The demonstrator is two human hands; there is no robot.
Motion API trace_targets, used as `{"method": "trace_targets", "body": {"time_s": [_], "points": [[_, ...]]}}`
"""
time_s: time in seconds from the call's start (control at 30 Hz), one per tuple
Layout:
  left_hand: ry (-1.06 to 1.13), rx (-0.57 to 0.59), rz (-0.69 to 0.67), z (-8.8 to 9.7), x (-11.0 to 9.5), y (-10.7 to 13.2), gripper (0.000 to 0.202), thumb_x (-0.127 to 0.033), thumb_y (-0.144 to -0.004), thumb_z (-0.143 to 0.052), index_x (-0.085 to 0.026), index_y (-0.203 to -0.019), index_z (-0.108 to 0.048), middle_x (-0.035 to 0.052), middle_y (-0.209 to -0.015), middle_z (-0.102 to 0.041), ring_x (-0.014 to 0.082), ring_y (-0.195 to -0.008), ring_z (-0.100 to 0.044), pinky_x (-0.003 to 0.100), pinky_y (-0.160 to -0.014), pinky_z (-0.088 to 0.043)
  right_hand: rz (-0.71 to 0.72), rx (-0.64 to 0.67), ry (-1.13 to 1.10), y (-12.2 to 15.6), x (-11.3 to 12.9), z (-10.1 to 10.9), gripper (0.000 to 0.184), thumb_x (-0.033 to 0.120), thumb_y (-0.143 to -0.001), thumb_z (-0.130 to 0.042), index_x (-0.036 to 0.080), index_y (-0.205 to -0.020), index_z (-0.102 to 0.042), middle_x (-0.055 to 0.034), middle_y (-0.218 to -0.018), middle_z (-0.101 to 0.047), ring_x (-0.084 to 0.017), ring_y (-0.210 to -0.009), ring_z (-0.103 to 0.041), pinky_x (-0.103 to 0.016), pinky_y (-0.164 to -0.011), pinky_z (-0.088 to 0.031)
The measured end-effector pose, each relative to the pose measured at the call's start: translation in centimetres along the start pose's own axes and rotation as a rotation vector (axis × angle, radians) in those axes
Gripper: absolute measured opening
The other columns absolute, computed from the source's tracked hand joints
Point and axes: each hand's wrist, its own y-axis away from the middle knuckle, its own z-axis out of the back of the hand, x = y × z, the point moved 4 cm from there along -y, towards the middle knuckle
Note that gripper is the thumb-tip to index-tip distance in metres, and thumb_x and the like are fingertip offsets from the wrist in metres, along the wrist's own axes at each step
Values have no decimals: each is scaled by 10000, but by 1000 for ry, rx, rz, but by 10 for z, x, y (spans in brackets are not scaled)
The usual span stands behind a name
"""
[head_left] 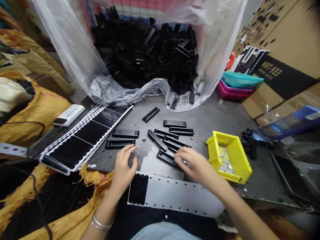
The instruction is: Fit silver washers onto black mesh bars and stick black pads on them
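Left hand (123,168) open, right hand (196,166) over black strips (175,144), its grip unclear; far-right carton (282,40) reads MRT-933.

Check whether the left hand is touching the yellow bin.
Apart. The head view shows the left hand well to the left of the yellow bin, with the right hand between them.

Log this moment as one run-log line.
left hand: open, over metal worktop | right hand: at black plastic strip | nearby: yellow bin of silver parts
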Motion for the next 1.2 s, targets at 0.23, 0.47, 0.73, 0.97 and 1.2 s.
{"method": "trace_targets", "body": {"time_s": [0.23, 0.47, 0.73, 0.97, 1.2], "points": [[-289, 96, 164, 24, 53, -47, 365, -285, -940, -632, -150, -1279, -640, 180, -1315, -592, 411, -1296, -515, 625, -1097, -402, -62, -193, -65, 58, -10, -42, 292, 307, -1045, -505, 331, -1228, -731, -118, -1301, -694, -306, -1138, -698, -523, -939, -623], [62, 523, -1, -16, -6, -35, 279, -439, -1002, -600, -296, -1207, -724, 49, -1196, -695, 278, -1135, -584, 462, -1029, -439, 49, -184, -211, 40, 3, -31, 296, 207, -1046, -529, 269, -1267, -716, -76, -1076, -776, -209, -990, -733, -375, -868, -648], [247, 623, 18, -48, -41, -41, 304, -388, -1041, -519, -249, -939, -769, 29, -989, -719, 238, -993, -617, 399, -969, -450, -14, -288, -174, 51, -6, -18, 232, 205, -1039, -553, 247, -1186, -728, -80, -1082, -779, -224, -988, -725, -394, -866, -631], [343, 621, 33, -38, -32, -32, 287, -481, -1023, -549, -272, -1122, -719, 37, -1159, -722, 255, -1123, -614, 462, -1066, -440, -149, -357, -180, 63, -25, -12, 193, 213, -1039, -562, 240, -1160, -709, -74, -1086, -756, -220, -1013, -708, -388, -912, -588], [376, 627, -63, -44, -52, -34, 497, -579, -820, -809, -290, -1207, -694, 55, -1213, -694, 291, -1171, -602, 511, -1067, -485, -250, -441, -170, 54, -33, 5, 186, 247, -1055, -541, 238, -1143, -704, -63, -1035, -712, -191, -968, -702, -333, -875, -567]]}}
